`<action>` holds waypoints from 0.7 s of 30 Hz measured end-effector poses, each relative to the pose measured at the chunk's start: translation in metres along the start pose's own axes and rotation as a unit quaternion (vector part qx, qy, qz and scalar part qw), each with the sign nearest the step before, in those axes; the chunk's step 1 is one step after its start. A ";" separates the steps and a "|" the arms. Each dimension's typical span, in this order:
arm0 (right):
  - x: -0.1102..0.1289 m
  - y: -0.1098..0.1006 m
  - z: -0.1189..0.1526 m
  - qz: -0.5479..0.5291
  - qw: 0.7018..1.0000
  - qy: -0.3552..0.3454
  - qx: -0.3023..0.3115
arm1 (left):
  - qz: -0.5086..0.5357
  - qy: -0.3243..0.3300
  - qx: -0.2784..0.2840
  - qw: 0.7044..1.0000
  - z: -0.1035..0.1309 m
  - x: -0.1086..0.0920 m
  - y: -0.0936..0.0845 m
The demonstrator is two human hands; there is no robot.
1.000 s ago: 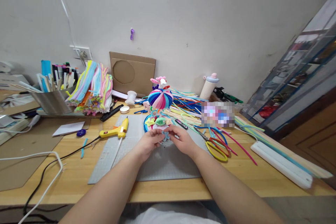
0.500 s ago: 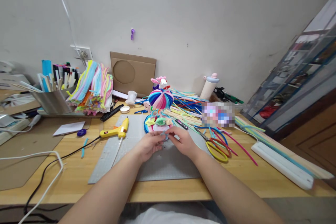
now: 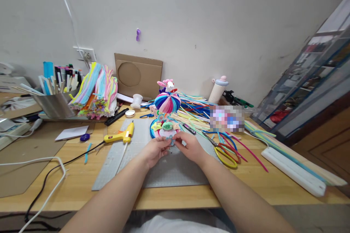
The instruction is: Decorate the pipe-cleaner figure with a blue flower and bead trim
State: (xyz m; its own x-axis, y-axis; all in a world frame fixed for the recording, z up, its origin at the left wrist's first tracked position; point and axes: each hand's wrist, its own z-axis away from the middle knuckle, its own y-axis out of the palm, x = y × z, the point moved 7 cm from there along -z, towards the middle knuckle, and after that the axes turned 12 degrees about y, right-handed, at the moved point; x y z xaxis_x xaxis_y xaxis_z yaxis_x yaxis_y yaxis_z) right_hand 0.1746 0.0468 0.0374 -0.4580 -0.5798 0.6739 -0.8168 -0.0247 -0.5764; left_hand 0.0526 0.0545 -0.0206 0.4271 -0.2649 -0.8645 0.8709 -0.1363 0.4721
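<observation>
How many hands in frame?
2: the left hand on the left of the small light-blue piece, the right hand on its right, both above the grey cutting mat. No others visible.

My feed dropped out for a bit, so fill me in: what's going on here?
A person holds a small light-blue piece between the fingertips of the left hand and right hand, above a grey mat. A colourful ornament with a striped ball stands just beyond the hands. Neither hand is on the glue gun, lying to the left, or the scissors, lying to the right.
</observation>
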 end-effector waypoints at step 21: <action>0.006 0.000 0.001 0.054 0.998 -0.027 -0.027 | 0.011 0.037 0.005 0.999 -0.003 -0.001 0.002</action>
State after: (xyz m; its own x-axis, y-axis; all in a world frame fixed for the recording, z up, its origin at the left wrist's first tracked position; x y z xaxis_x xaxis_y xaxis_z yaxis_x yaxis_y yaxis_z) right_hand 0.1718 0.0428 0.0410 -0.5262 -0.6194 0.5826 -0.7824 0.0841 -0.6171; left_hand 0.0546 0.0569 -0.0195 0.4641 -0.1971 -0.8636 0.8582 -0.1414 0.4935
